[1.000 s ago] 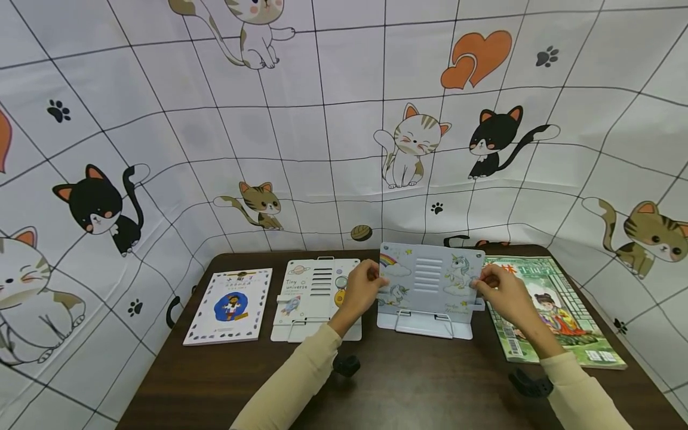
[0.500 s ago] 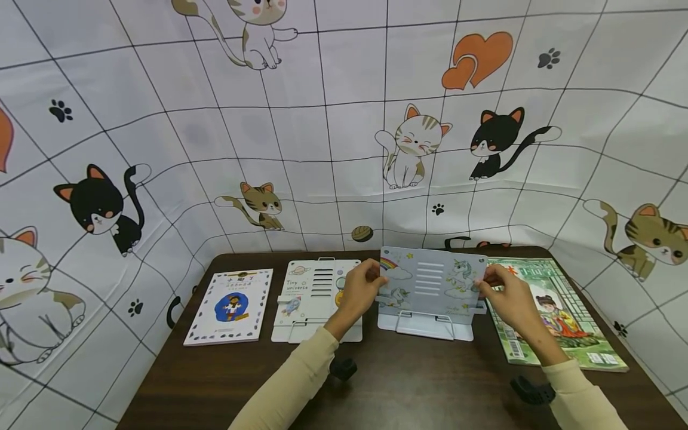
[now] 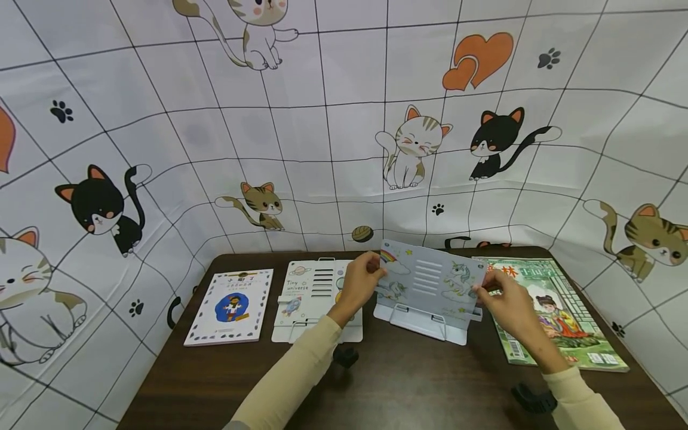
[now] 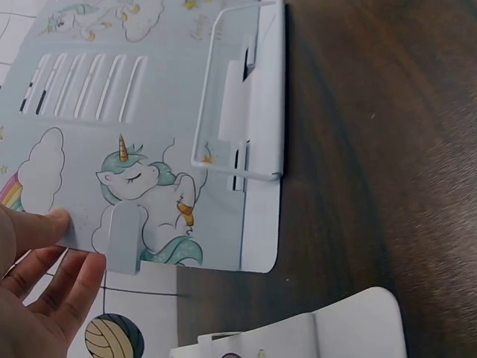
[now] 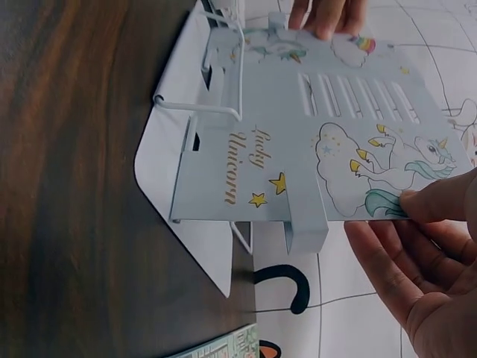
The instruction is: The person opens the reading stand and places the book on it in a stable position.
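A pale blue book stand printed with unicorns, a rainbow and clouds is propped up on the table, its white base plate and wire page holder at the front. My left hand pinches its left edge, thumb on the printed face and fingers behind. On the opposite edge, my right hand does the same, with the thumb near the unicorn's tail in the right wrist view. A side clip juts from that edge below the right thumb. The stand sits turned, its right side nearer to me.
Left of it lies a cream "Tiny universe" book stand, partly behind my left arm. A white booklet with a blue circle lies farther left. At the right is a green magazine. A cat-patterned cloth hangs behind the dark table.
The unicorn stand has turned, its left side going back and its right side coming toward me. Both hands keep their grip on its edges. The other items stay where they were.
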{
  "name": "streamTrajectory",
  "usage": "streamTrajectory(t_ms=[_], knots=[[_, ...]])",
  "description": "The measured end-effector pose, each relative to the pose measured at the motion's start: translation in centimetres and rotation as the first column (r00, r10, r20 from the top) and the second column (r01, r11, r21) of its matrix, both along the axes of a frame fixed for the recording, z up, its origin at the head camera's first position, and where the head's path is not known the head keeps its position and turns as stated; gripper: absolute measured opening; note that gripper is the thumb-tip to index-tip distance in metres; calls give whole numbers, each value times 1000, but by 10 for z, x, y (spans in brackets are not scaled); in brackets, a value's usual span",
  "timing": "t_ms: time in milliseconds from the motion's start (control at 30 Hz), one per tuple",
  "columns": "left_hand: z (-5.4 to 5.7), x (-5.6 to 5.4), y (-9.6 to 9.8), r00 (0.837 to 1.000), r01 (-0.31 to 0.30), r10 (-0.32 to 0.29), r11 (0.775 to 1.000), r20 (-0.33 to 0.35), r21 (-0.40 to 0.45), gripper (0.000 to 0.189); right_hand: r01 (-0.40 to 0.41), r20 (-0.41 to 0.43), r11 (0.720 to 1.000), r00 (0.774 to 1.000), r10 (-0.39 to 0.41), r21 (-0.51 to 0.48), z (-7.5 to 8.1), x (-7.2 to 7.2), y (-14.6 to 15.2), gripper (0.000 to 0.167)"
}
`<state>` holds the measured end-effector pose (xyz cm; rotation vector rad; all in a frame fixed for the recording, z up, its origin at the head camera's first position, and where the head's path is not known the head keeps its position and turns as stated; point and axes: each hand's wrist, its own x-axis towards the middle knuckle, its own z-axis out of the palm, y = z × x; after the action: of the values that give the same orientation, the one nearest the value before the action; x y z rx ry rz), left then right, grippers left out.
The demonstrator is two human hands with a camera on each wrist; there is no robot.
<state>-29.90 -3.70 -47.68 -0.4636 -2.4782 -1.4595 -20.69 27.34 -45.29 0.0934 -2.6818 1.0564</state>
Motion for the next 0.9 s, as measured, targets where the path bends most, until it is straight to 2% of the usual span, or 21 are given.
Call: streamTrajectory(t_ms=[167,333,467,667,767,900], knots=[[5,-8,4,1000,-23,23,999,1,-29,27,-18,-22,1000,1000,18,-9,-3,6,-5,17],[6,-18,9,999,-36,37,999,33,-25,31,-46,-120,999,992,44,-15,-6,11,-16,20],[8,-26,13,999,-35,36,999,35,-28,31,-95,-199,995,976,86,-36,-8,16,-28,25],[13,-35,15,999,-8,10,1000,52,-28,28,-177,-256,980,955,147,-96,-12,19,-45,28],[15,-41,17,998,3,-2,1000,69,-21,29,-212,-291,975,939,182,-72,-13,20,-57,30],[17,-47,18,997,0,3,999,77,-39,31,-276,-344,960,907,245,-44,-14,21,-73,33]])
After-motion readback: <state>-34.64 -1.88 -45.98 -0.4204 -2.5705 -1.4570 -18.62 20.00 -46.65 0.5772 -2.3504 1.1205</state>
